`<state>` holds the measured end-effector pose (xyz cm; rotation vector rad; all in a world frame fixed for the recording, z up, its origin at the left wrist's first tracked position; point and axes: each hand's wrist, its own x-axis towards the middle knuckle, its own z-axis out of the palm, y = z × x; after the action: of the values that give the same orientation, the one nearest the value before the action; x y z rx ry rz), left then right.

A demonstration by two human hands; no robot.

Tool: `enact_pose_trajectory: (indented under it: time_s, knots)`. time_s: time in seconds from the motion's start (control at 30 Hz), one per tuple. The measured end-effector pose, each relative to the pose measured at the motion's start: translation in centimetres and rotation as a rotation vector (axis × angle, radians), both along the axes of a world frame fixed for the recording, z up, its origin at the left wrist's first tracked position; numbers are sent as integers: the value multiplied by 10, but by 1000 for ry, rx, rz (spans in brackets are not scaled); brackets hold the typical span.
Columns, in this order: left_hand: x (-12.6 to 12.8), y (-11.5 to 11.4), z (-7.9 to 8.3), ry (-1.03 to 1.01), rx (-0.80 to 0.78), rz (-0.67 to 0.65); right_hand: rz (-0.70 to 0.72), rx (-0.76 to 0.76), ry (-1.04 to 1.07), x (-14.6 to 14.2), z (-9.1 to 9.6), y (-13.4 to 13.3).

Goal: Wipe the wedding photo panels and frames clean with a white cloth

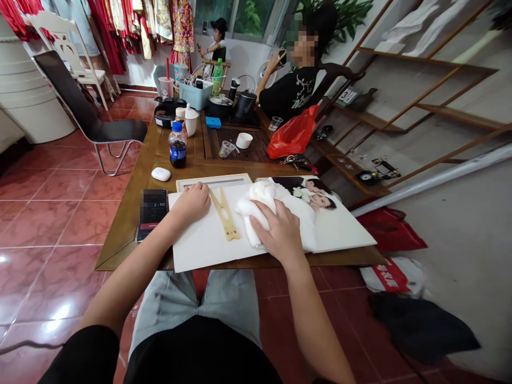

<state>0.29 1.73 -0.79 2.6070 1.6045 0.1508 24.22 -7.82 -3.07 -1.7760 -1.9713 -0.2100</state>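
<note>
Black fabric of the person's shirt [200, 352] lies nearest to the camera; beyond it, a flat white rectangular board [196, 240] is on the brown wooden table [124, 240]. On the board, the right hand [283, 230] curves thumb and fingers around a bunched, soft white cloth [262, 193]. The left hand [192, 200] rests with bent fingers; whether it pinches something, I cannot tell. Between them lies a pale yellow, flat two-pronged tool [230, 229], its long axis pointing away and slightly leftward, its prongs just beside the left hand.
</note>
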Motion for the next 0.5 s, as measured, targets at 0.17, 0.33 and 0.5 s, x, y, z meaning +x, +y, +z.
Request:
enact_pose_trajectory:
  time_s: [0.17, 0.33, 0.5]
  knots:
    - [0, 0, 0, 25, 2, -7, 132, -54, 32, -39, 8, 9]
    - [-4, 2, -3, 9, -14, -56, 254, -114, 56, -69, 16, 14]
    - [-2, 1, -2, 5, -4, -28, 246, -131, 26, -54, 17, 19]
